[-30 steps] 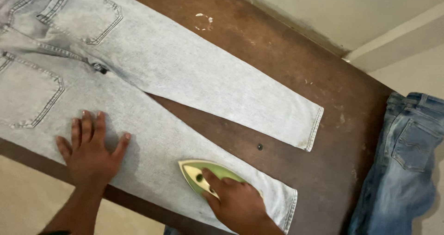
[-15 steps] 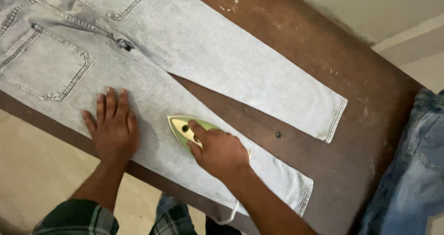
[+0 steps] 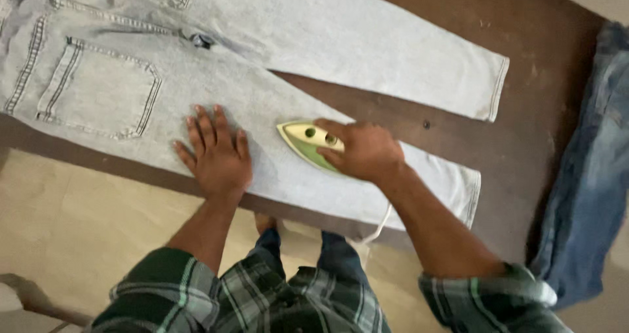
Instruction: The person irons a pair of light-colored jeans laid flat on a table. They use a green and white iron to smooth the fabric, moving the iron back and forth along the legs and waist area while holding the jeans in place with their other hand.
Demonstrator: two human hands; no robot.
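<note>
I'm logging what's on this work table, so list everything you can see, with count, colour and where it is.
Light jeans: one pair, pale grey-blue, spread flat across the table, back pockets up.
Iron: one, green with a cream top, on the nearer trouser leg.
Cord: one, white, hanging below the table edge under the right arm.
Dark jeans: one pair, blue, draped over the right end of the table.
Table: one, dark brown wood, scuffed.
Floor: beige, below the table's near edge.
Left hand: flat, fingers spread, pressing the nearer leg beside the iron.
Right hand: closed on the iron's handle.
Sleeves: two, green plaid.
</note>
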